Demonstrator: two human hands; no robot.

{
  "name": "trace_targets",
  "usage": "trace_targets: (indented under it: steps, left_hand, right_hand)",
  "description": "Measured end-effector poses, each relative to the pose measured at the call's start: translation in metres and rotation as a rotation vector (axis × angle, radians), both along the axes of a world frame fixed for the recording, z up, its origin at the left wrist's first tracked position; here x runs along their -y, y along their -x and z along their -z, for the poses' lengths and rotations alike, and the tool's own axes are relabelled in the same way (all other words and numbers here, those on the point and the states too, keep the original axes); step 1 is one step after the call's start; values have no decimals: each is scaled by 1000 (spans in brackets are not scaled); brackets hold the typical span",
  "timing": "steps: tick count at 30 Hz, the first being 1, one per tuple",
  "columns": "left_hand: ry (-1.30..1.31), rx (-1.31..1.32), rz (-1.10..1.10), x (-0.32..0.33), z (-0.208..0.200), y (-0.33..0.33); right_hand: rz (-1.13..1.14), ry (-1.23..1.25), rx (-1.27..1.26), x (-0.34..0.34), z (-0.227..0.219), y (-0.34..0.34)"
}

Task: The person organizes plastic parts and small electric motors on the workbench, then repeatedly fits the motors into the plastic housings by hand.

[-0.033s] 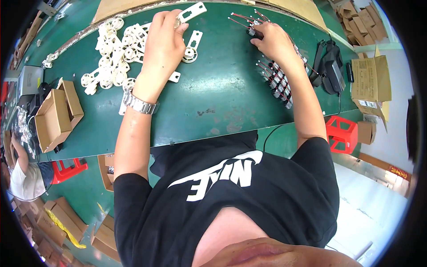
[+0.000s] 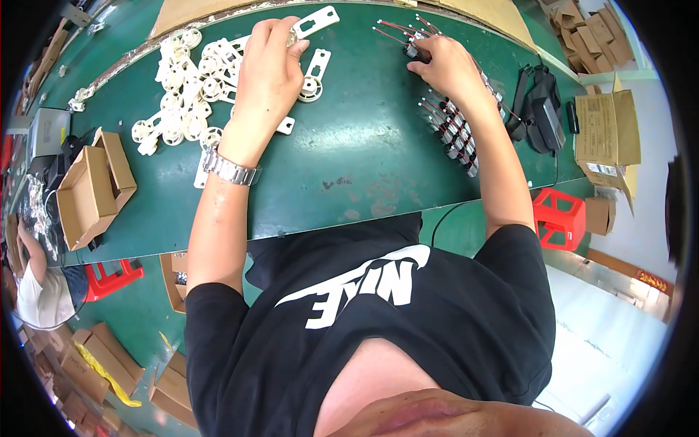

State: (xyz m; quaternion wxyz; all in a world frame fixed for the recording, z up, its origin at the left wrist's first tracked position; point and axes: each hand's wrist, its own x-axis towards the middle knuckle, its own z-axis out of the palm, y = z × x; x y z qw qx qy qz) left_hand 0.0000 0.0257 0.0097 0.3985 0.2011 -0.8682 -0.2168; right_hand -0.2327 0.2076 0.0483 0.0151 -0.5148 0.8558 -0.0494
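My left hand (image 2: 273,69) is closed around a cream plastic bracket (image 2: 317,22), whose slotted flat end sticks out past the fingertips. Just right of that hand, another bracket with a ring-shaped end (image 2: 311,89) lies on the green table. Further left spreads a loose pile of the same cream brackets (image 2: 178,109). At the far right, my right hand (image 2: 446,67) pinches a small black-and-silver motor (image 2: 417,52) between thumb and fingers. Several more motors with thin red wires (image 2: 457,138) lie in slanting rows beneath and beside my right forearm.
A black bag-like item with a strap (image 2: 542,120) lies right of the motors, near a cardboard box (image 2: 608,131). An open cardboard tray (image 2: 95,189) stands at the table's left. Red stools (image 2: 559,218) stand by the table, and a seated person (image 2: 44,284) is at far left.
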Motion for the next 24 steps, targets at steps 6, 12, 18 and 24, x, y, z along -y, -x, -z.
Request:
trace_targets:
  steps: [6,12,18,24]
  left_hand:
    - [84,-23,70,6,11,-3]
    - [0,-40,85,9,11,-9]
    - [-269,-202,82,12,8,-10]
    - [-1079,-363,244,14,-7,-17]
  right_hand:
    - [-16,169,46,2,16,6]
    - [-58,134,212,5,17,23]
    - [-42,279,327,-8,24,38]
    - [115,491,386,-13,-4,25]
